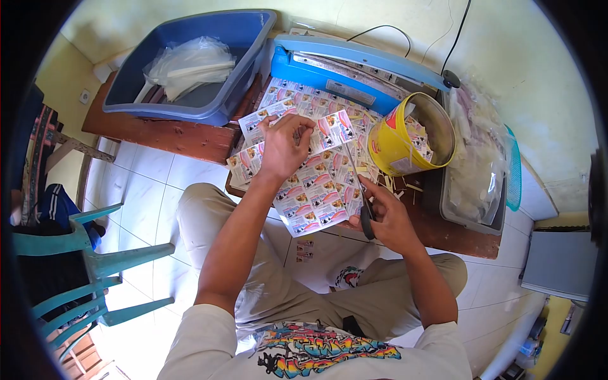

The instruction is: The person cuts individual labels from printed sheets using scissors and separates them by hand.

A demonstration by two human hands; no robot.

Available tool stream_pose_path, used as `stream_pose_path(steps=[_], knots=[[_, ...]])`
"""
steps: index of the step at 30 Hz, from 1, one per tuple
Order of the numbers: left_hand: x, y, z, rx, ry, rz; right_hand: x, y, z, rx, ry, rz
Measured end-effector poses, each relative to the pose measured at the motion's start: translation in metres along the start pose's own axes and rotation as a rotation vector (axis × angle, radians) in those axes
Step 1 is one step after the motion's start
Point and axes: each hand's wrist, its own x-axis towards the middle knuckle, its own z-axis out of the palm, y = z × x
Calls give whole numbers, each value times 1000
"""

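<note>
My left hand (288, 142) pinches a strip of printed labels (335, 130), whose right end sticks out past the fingers. My right hand (389, 221) grips scissors (367, 218) by their black handles. Their blades point up toward the strip's right end; whether they touch it I cannot tell. Beneath both hands lie printed label sheets (316, 199), overlapping and reaching over the near table edge. A yellow bucket (396, 136) with cut label pieces (418, 136) inside stands tilted to the right of the strip.
A blue heat sealer (335, 79) sits behind the sheets. At back left stands a blue tub (218, 104) with plastic bags (193, 66). A grey bin (449, 196) of plastic packets (475, 171) is at right. Paper trimmings lie by the bucket. An upturned green chair (95, 266) is at left.
</note>
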Motion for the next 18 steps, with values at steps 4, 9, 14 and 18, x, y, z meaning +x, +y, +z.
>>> stream_pose_path(steps=[4,9,14,18], knots=[[1,8,2,-33,-16,31,6,-5,5,147,-40,-28],[2,16,3,-74,-26,55,13,-5,11,224,-38,7],[1,21,0,-59,-55,64,16,-6,11,215,-41,21],[-1,23,-1,-99,-57,78,18,0,10,160,-39,-4]])
